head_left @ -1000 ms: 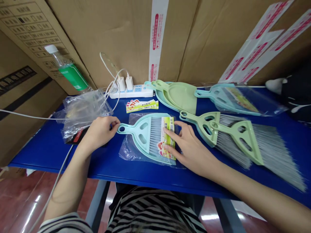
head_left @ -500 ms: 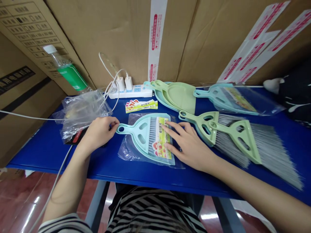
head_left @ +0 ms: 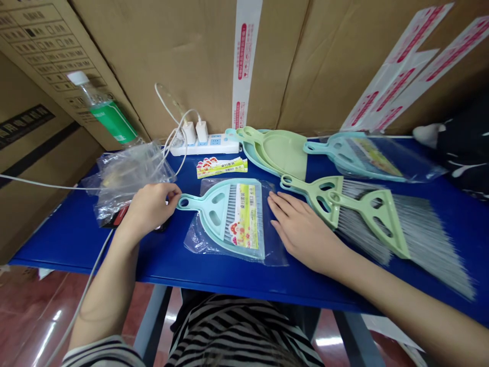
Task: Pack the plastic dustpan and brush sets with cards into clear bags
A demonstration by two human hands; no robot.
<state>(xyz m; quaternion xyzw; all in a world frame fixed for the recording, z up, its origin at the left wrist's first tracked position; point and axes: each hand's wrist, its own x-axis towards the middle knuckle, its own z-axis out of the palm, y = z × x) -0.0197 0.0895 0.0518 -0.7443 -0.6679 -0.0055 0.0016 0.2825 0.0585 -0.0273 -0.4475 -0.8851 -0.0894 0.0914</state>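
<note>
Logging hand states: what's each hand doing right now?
Left hand: curled beside the mint dustpan's handle; cannot tell if holding.
Right hand: open, flat on the clear plastic bag.

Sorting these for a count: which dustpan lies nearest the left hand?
The light-blue dustpan on a clear bag, its handle beside the left hand; the other blue dustpan and the green ones lie farther right.

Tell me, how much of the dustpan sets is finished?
Done: one bagged blue dustpan set lies at the back with its label inside. In hand: a labelled blue dustpan set lies on a clear bag, between the left hand and right hand. Left: the green brush sets lie unbagged, near paper labels.
</note>
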